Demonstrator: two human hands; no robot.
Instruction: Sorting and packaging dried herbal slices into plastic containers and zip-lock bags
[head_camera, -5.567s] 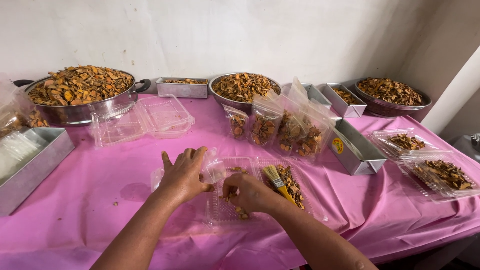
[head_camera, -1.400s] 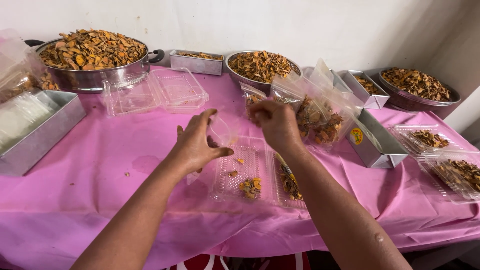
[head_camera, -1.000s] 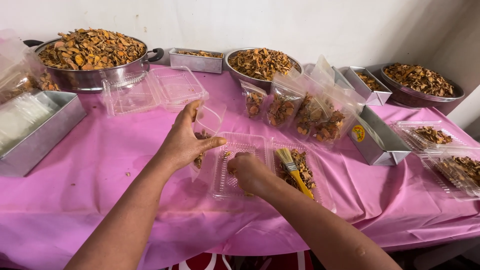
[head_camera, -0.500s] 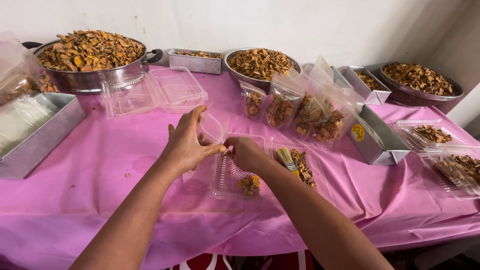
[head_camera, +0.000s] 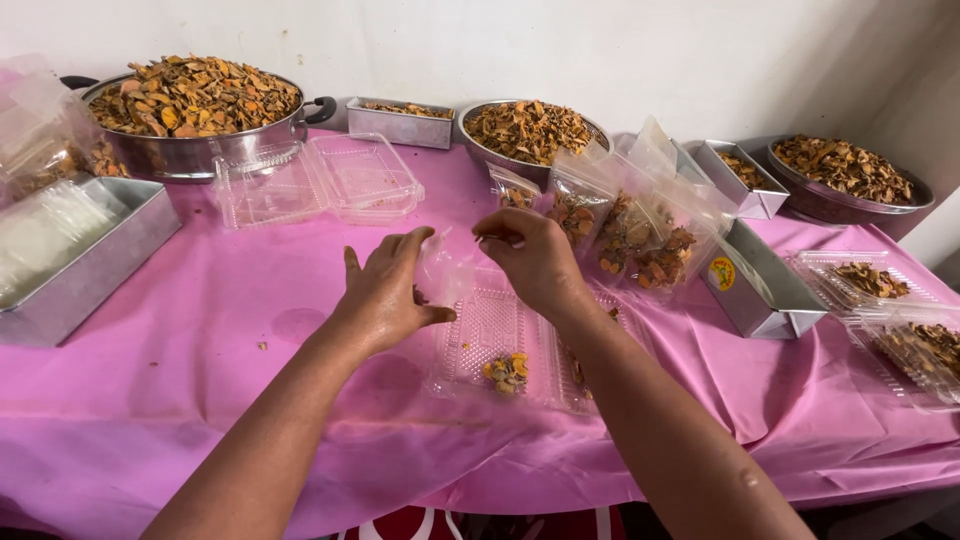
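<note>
- Over the middle of the pink-covered desk (head_camera: 180, 400), the left hand (head_camera: 385, 295) is half curled, thumb out to the right, its fingertips on the edge of a small clear plastic bag (head_camera: 440, 268)
- Just right of it, the right hand (head_camera: 530, 258) is closed in a pinch at the bag's top; thumb and forefinger meet, though what sits between them is too small to tell
- Under both hands an open clear clamshell tray (head_camera: 490, 330) lies flat on the desk, with a small heap of dried orange-brown chips (head_camera: 508, 372) in its near corner
- Behind the right hand, filled clear pouches (head_camera: 640, 235) of the same chips stand upright, leaning against a steel rectangular tin (head_camera: 765, 290)
- Along the wall stand a large steel pot (head_camera: 190, 150) heaped with chips, a small steel tray (head_camera: 400, 125), a round steel bowl (head_camera: 528, 130) and, far right, another bowl (head_camera: 845, 180)
- An empty open clamshell (head_camera: 320, 180) rests in front of the pot
- At the left edge a steel tray (head_camera: 90, 275) holds pale, clear stacked bags
- Filled clamshells (head_camera: 900, 310) sit at the right edge of the desk
</note>
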